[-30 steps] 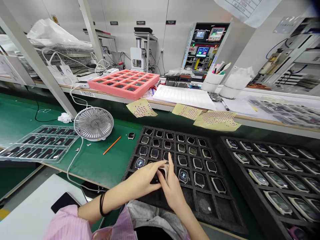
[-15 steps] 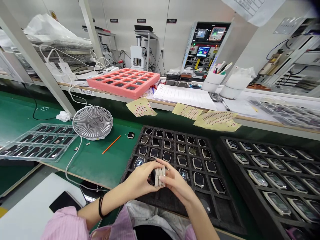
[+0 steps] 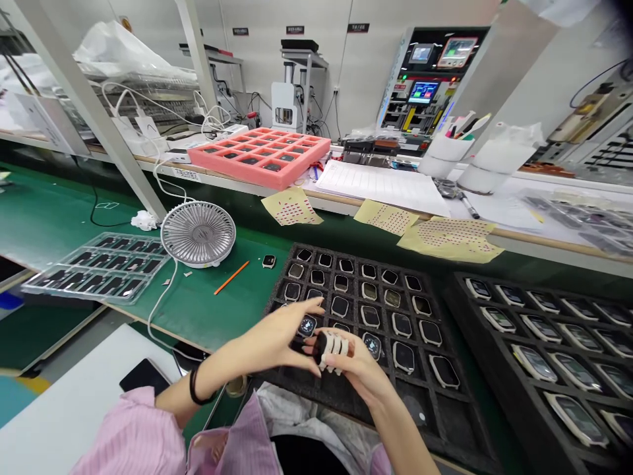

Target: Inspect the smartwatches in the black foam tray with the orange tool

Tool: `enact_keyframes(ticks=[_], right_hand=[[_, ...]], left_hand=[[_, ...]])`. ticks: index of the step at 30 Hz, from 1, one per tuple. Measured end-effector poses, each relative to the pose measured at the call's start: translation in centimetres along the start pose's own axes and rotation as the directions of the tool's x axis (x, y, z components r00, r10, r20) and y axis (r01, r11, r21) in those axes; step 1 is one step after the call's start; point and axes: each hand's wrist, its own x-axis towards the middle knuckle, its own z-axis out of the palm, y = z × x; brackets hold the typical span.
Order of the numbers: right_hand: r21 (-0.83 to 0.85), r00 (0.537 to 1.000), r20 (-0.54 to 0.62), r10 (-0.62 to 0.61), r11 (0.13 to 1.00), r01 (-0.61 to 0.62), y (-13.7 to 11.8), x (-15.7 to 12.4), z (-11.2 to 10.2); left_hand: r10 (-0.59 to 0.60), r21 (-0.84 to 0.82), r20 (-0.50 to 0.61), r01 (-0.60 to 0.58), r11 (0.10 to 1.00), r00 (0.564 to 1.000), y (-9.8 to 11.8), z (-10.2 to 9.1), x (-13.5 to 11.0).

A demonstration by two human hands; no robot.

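Note:
My right hand (image 3: 359, 369) is shut on a dark smartwatch body (image 3: 331, 349) wrapped with several white strips. My left hand (image 3: 262, 346) is spread open just left of it, its fingertips close to the watch and over a black foam tray (image 3: 316, 389). That tray holds rows of watch bodies in square pockets. One lit watch body (image 3: 307, 325) sits in a pocket right beside my left fingers. Another lit one (image 3: 372, 346) lies just beyond my right hand. My hands hide the pockets beneath them.
A second black tray of watches (image 3: 539, 349) lies to the right. On the green mat are a desk fan (image 3: 198, 234), a clear plastic tray (image 3: 93, 268), an orange pencil (image 3: 231, 278) and a loose watch (image 3: 269, 261). A pink foam tray (image 3: 258, 157) stands on the shelf behind.
My left hand has let go and opened, moving left of the watch. My right hand now holds it alone, turned sideways. The view has shifted slightly as my head moved.

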Motion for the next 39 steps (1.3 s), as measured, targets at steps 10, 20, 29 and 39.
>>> enact_keyframes(ticks=[10,20,29,39], right_hand=[[0.024,0.966,-0.246,-0.079,0.996,0.088,0.4,-2.5,-3.6],[0.020,0.952,-0.290,-0.099,0.994,0.110,1.5,-2.9,-4.6],[0.029,0.942,-0.315,-0.117,0.991,0.133,2.3,-3.1,-4.8],[0.024,0.947,-0.284,-0.147,0.987,0.160,2.7,-2.7,-4.8]], left_hand=[[-0.425,0.397,0.167,0.335,0.855,0.890,-3.6,-0.6,-4.6],[-0.470,0.450,0.238,0.333,0.829,0.850,-3.3,0.5,-4.3],[-0.397,0.196,0.298,0.352,0.915,0.868,-3.2,-2.5,-3.2],[-0.734,-0.520,-0.121,0.587,0.620,0.668,-13.5,-6.1,11.0]])
